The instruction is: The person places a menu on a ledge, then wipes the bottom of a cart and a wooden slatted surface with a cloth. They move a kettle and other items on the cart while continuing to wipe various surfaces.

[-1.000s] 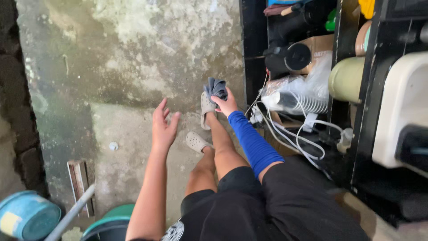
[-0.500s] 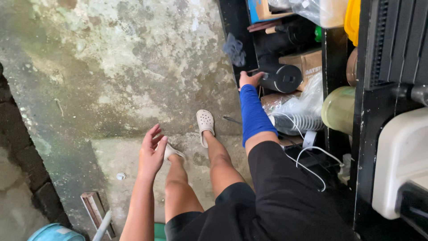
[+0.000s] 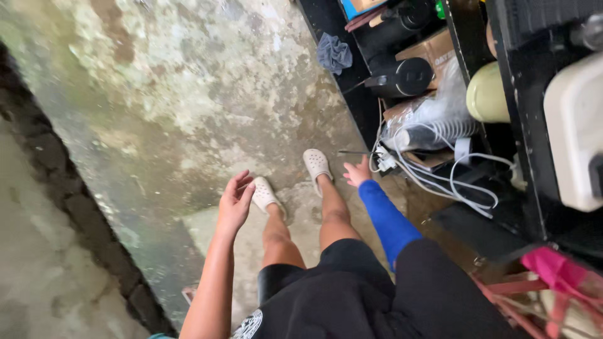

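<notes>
White appliance [image 3: 575, 125] cut off at right edge

**Stained concrete floor and a crowded black shelf**

The concrete floor [image 3: 188, 94] is blotchy, grey-green and worn pale in patches, with a dark brick strip [image 3: 69, 207] running diagonally across its left side. Two pale clogs [image 3: 316, 164] stand on it. A crumpled grey rag [image 3: 333, 53] lies at the edge of the black shelf [image 3: 352, 107], which carries a black round canister [image 3: 411, 76], a cardboard box [image 3: 433, 50] and tangled white cables [image 3: 440, 182].

left hand [image 3: 235, 201] empty, open | right hand [image 3: 358, 172] empty — near white cables [image 3: 433, 182]
</notes>
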